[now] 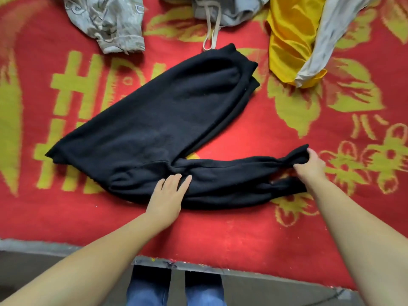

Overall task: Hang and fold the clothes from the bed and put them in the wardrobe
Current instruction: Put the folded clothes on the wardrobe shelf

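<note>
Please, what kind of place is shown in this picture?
Probably a bedroom at home. A red and yellow blanket covers what looks like a bed, loose clothes lie on it, such as a yellow garment, and a black sweatshirt is spread out for folding.

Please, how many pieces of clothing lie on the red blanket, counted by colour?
Black: 1, black garment, under both hands
Grey patterned: 1
Grey with drawstring: 1
Yellow: 1
Pale grey-white: 1
Total: 5
</note>
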Available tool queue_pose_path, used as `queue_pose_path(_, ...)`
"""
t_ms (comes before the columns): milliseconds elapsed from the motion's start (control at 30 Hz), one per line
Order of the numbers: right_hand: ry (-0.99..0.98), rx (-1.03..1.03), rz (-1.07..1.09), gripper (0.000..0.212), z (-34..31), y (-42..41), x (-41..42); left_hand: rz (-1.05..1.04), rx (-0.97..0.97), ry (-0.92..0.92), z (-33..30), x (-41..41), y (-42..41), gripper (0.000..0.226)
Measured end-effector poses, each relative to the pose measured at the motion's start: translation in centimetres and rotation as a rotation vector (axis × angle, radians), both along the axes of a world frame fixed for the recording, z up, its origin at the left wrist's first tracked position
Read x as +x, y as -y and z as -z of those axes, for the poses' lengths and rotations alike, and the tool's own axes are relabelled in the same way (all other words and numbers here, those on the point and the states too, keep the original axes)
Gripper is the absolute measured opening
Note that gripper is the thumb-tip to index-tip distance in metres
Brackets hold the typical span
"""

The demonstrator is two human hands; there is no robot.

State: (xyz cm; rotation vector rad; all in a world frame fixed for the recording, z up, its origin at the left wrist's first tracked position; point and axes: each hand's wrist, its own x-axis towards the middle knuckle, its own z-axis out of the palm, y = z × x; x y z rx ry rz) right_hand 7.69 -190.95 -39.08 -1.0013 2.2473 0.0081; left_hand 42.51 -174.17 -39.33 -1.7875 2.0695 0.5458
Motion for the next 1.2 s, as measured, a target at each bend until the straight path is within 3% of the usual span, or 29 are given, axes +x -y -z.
queue_pose_path(100,-0.179,0.063,-0.336,0.033,-1.0,0.5,0.1,0.072,-0.019,-0.042,-0.4,1.3,-0.8,0.08)
queue_pose_path(133,-0.158,0.046,-0.395,0.02,-1.8,0.6,0.4,0.052,-0.014,-0.067,-0.8,1.8,-0.9,0.078)
queue_pose_path(200,0.152,-0.054,-0.343,0.003,-4.3,1.0,1.0,-0.041,-0.038,-0.122,-1.7,2.4,-0.7,0.066)
queue_pose_path(300,0.855,-0.163,0.003,0.016,-10.2,1.6,1.5,-0.204,-0.033,-0.081,-2.9,3.1,0.4,0.034)
queue_pose_path(367,1.026,-0.183,0.012,0.019,-13.3,1.7,0.3,-0.428,-0.027,-0.115,-3.2,3.8,0.9,0.024)
queue_pose_path(433,1.014,-0.128,-0.001,0.022,-14.5,1.3,-2.0,-0.642,-0.065,-0.2,-3.4,5.1,0.8,0.026)
queue_pose_path(467,0.956,-0.062,0.004,0.024,-14.1,0.7,-3.1,-0.632,-0.094,-0.212,-3.5,5.8,0.6,0.027)
queue_pose_path(600,0.478,0.195,0.029,0.01,-8.3,-3.3,-5.4,-0.17,-0.075,-0.229,-3.6,6.3,-1.0,0.036)
queue_pose_path(700,0.138,0.097,-0.024,0.064,-2.9,-6.6,-4.9,0.035,-0.093,-0.099,-2.3,5.6,-2.4,0.033)
queue_pose_path(733,0.11,0.038,0.019,0.073,-1.9,-7.3,-4.3,0.046,-0.09,-0.064,-1.8,5.1,-2.7,0.045)
queue_pose_path(800,0.252,-0.012,0.205,0.066,-0.8,-7.9,-3.1,0.03,0.03,0.006,-0.7,4.0,-3.4,0.085)
queue_pose_path(867,0.473,0.04,0.423,0.041,-1.1,-7.9,-1.8,0.055,0.086,0.125,0.2,3.0,-4.2,0.102)
queue_pose_path(933,0.626,0.113,0.497,0.012,-2.4,-7.4,-0.8,0.028,0.092,0.172,0.7,2.4,-4.1,0.099)
queue_pose_path(1100,0.852,0.058,0.508,0.007,-7.9,-3.5,-0.6,0.004,0.014,0.105,0.0,3.6,-2.4,0.075)
queue_pose_path(1200,0.726,0.104,0.536,0.012,-10.7,-2.5,-0.1,-0.083,-0.064,-0.136,-0.6,4.4,-1.3,0.057)
